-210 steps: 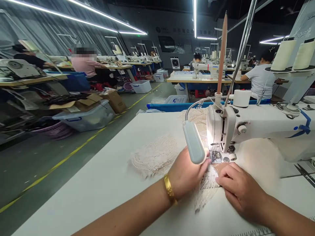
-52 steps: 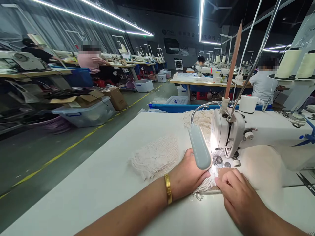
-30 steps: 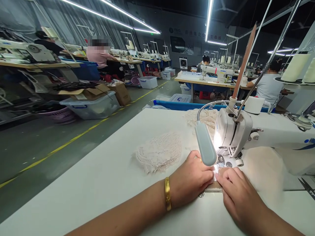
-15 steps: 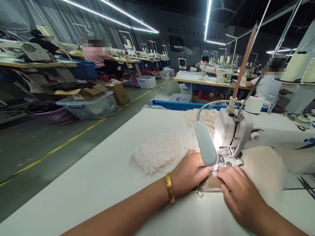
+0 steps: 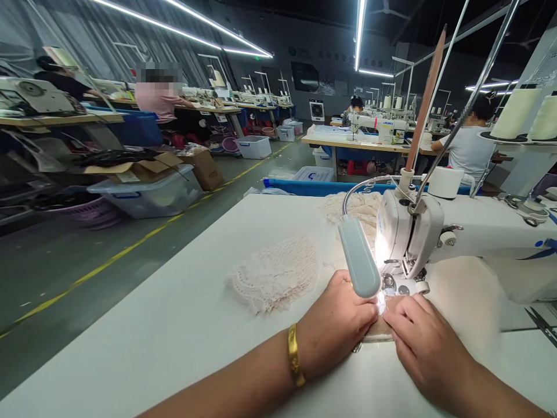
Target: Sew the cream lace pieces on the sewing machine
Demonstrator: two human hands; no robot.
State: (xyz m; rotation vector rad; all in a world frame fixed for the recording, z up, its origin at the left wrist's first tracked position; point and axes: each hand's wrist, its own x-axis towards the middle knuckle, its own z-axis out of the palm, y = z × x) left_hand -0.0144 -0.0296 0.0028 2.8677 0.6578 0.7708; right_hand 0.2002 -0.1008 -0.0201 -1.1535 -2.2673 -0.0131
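My left hand (image 5: 337,322), with a gold bracelet (image 5: 295,355) at the wrist, is closed at the needle area, thumb and fingers pinching a small white piece of fabric (image 5: 382,303). Opposite it, my right hand (image 5: 429,337) has its fingertips pressed together on the same white piece. Beneath both hands lies a flat brown pad (image 5: 379,330) with a pale edge. Just behind stands the white sewing machine (image 5: 391,229), its presser foot partly hidden by a grey lamp head (image 5: 360,258). The lamp brightly lights the spot between my hands.
Cream lace pieces (image 5: 278,273) lie on the white table (image 5: 183,325) to the left, with more lace (image 5: 331,207) behind the lamp. Black scissors (image 5: 542,326) rest at the right edge. Thread cones (image 5: 516,113) stand above the machine. Several people sew at other tables.
My left hand has turned and drawn its thumb in toward the fingers, covering more of the brown pad. My right hand's fingertips have closed in on the white piece. The view has shifted slightly.
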